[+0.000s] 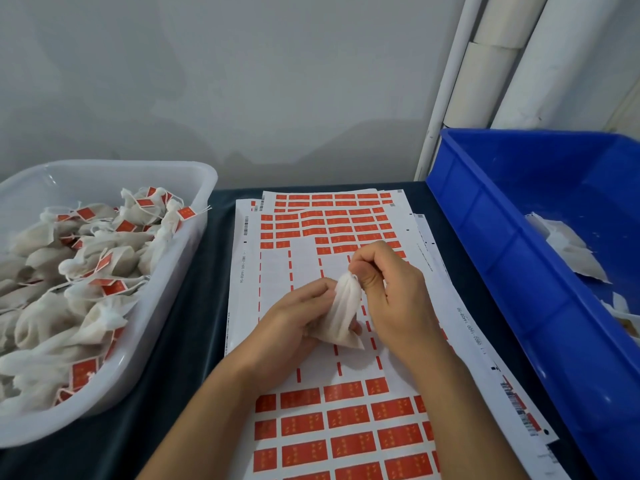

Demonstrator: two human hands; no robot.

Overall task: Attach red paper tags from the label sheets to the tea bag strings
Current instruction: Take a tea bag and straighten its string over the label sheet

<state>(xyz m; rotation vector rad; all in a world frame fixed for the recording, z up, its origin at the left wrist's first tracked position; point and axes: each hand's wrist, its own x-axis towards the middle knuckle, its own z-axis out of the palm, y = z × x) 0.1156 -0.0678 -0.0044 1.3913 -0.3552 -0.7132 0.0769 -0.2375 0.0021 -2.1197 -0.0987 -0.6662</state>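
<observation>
A white cloth tea bag point(344, 311) is held over the middle of the label sheets point(273, 271). My left hand point(294, 320) cups its lower body from the left. My right hand point(388, 289) pinches the gathered top of the bag, where the string is hidden under my fingers. The top sheet has rows of red tags point(346, 417) near me and more red tags point(336, 223) at the far end, with a peeled bare band between them.
A translucent white tub point(194, 244) on the left holds several tagged tea bags point(93, 271). A blue bin point(485, 244) on the right holds a few untagged bags point(568, 251). White pipes point(491, 71) rise behind it. The dark tablecloth point(204, 271) shows between tub and sheets.
</observation>
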